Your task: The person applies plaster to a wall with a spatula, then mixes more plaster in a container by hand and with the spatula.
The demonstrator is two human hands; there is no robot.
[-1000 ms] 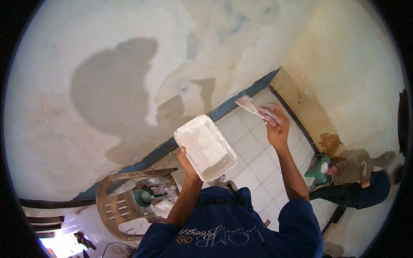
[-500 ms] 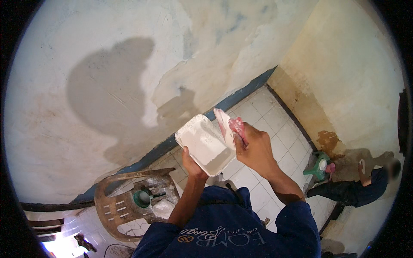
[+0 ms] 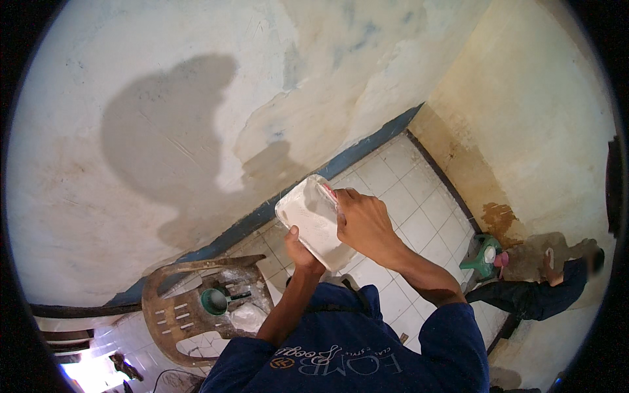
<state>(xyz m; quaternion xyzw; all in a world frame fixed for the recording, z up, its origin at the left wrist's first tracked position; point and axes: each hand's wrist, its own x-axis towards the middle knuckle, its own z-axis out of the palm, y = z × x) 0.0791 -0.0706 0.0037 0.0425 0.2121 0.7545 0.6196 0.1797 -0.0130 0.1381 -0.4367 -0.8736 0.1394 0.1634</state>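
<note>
A white rectangular tray (image 3: 303, 223) of pale paste is held in my left hand (image 3: 299, 252), whose thumb wraps over its near left edge. My right hand (image 3: 359, 221) is closed on a scraper (image 3: 329, 192) at the tray's right side; a bit of its pink-red part shows above my fingers, and its blade is mostly hidden by my hand and the tray.
A stained plastic chair (image 3: 169, 310) holds a green saucepan (image 3: 213, 301) and a white bag (image 3: 247, 319). A patchy plastered wall (image 3: 341, 59) rises beyond the tiled floor (image 3: 416, 216). At right, another person (image 3: 557, 295) crouches by a green stool (image 3: 485, 259) with a pink container (image 3: 502, 259).
My right hand has brought the scraper from out on the right leftward and down into the tray. My left hand and tray have shifted slightly right.
</note>
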